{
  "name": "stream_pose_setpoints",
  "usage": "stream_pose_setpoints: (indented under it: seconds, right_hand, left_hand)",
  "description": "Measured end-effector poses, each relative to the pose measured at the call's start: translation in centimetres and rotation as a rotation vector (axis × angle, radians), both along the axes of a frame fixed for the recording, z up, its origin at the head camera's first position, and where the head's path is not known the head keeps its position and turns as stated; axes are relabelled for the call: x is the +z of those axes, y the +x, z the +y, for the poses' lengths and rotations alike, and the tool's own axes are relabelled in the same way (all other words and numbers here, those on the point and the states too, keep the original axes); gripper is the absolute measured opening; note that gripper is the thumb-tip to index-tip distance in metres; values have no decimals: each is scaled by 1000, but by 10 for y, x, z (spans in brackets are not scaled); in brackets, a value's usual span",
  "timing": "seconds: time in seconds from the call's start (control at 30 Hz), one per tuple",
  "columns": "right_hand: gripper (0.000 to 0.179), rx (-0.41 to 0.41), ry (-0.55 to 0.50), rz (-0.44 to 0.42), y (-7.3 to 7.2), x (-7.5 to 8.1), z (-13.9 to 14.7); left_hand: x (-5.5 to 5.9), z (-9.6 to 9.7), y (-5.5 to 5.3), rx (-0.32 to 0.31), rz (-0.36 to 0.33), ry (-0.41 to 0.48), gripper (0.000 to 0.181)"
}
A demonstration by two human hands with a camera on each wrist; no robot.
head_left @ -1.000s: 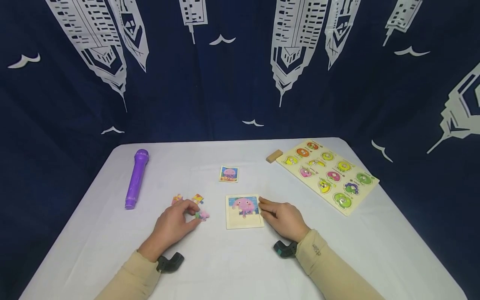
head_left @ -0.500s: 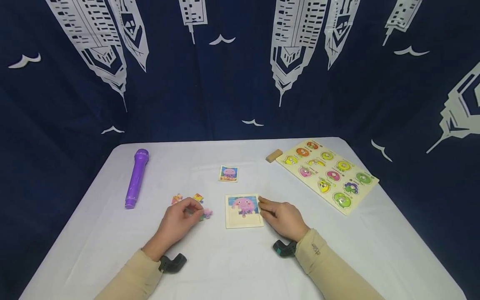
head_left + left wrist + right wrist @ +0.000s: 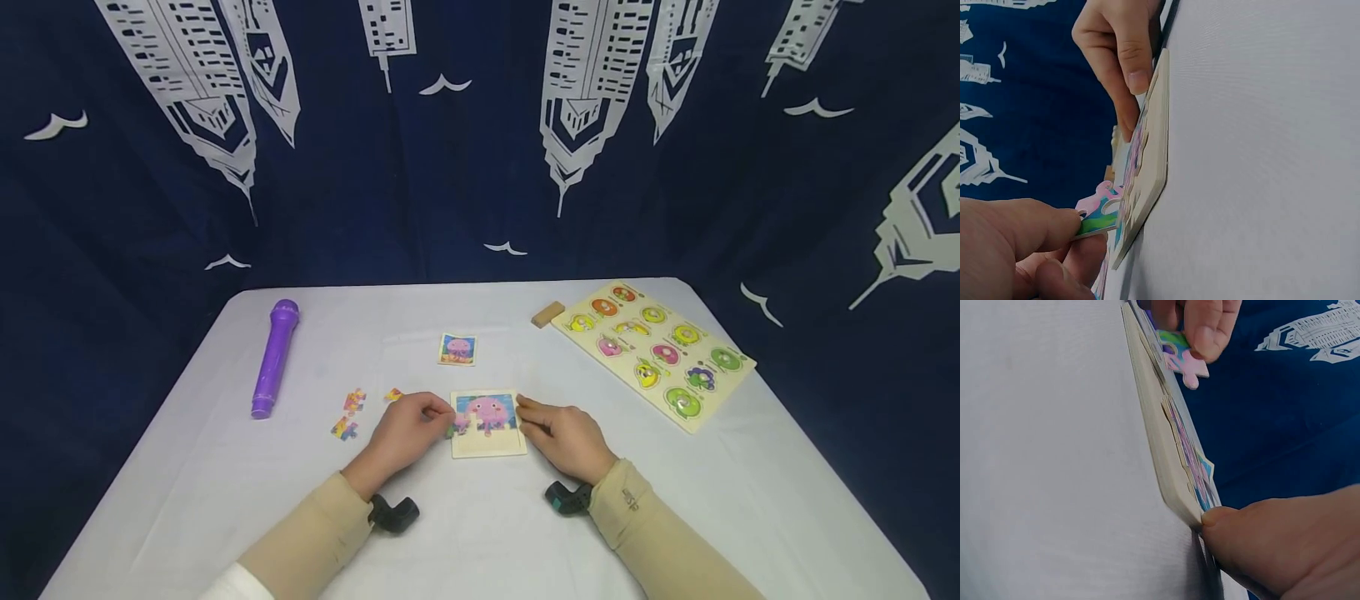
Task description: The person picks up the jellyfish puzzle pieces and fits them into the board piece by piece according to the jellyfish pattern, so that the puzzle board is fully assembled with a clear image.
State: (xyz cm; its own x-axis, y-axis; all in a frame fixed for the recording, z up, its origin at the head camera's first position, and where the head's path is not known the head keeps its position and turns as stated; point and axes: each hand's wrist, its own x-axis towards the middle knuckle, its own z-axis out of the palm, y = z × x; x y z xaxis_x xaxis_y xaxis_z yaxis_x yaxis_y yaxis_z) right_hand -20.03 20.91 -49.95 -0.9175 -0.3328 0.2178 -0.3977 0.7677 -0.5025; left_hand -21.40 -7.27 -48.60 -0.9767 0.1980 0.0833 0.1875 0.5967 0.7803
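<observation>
My left hand (image 3: 405,435) pinches a pink, blue and green jigsaw piece (image 3: 1094,206) between thumb and fingers. That piece is tilted over the left edge of a square wooden puzzle board (image 3: 489,451). A partly assembled pink octopus (image 3: 489,411) on a blue ground fills the board's upper part, and bare wood shows below. On the board's right edge rest the fingertips and thumb of my right hand (image 3: 567,439). Left of the left hand lie loose jigsaw pieces (image 3: 354,401), another piece (image 3: 344,428) and one (image 3: 393,394) partly hidden by the hand.
A small octopus picture card (image 3: 457,350) lies beyond the board. At the table's left is a purple toy microphone (image 3: 275,358). A fruit puzzle board (image 3: 656,354) and a small wooden block (image 3: 547,314) are at the back right. A dark blue curtain (image 3: 465,183) hangs behind.
My left hand has moved right with the jigsaw piece, from the loose pieces to the board's left edge. More loose pieces are now uncovered. The right hand and board have stayed put.
</observation>
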Motion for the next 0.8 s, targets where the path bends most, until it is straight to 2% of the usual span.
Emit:
stream_pose_setpoints:
  seconds: [0.17, 0.33, 0.5, 0.8]
  right_hand:
    - [34, 8, -1, 3, 0, 0, 1]
    - [35, 16, 1, 19, 0, -1, 1]
    - [35, 15, 12, 19, -1, 0, 1]
    - [35, 19, 11, 25, -2, 0, 1]
  left_hand:
    - [4, 13, -6, -9, -2, -18, 4]
    - [0, 20, -10, -2, 16, -65, 4]
    - [-6, 24, -9, 32, 49, -96, 4]
    - [-9, 24, -8, 29, 113, -110, 6]
